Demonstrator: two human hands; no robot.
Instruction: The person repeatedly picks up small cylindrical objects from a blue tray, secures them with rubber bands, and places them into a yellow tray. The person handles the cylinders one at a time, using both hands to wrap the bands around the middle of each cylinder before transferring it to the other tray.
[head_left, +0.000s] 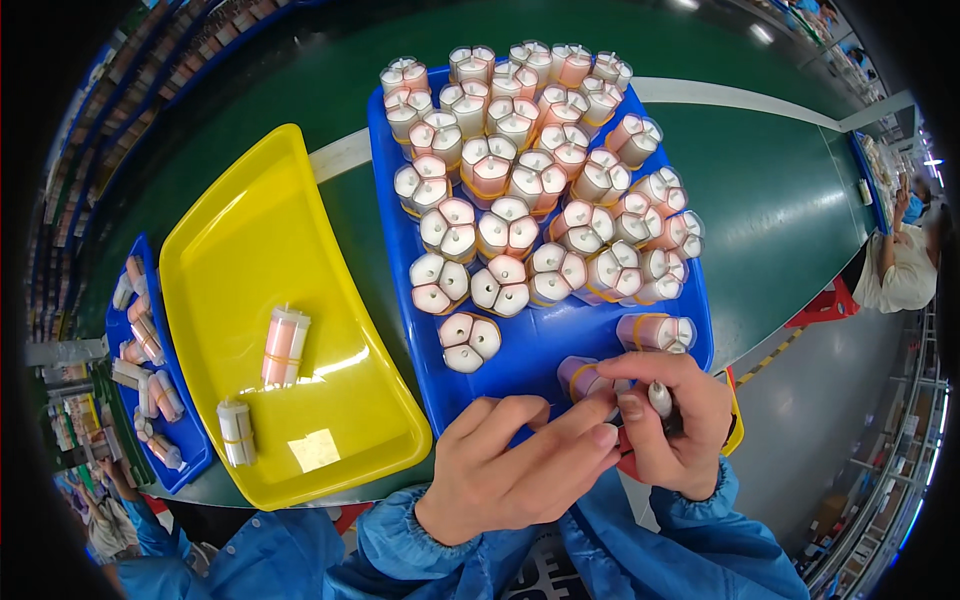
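Observation:
My left hand [515,465] and my right hand [680,420] meet at the near edge of the blue tray [530,350]. A slim pen-like tool with a rounded silver end [660,399] sits in my right hand, between its curled fingers and thumb. The fingertips of my left hand are closed beside the right thumb; what they pinch is mostly hidden. Just beyond the fingers, a banded bundle of pinkish tubes [578,377] is partly covered. Another bundle lies on its side [657,333]. Several three-tube bundles with white ends [505,227] stand in the tray.
To the left, a yellow tray [240,300] holds a pink bundle [284,345] and a white one [237,432]. Farther left is a smaller blue tray [190,455] with loose bundles. All rest on a green table [745,200]. Another person [900,260] stands at the far right.

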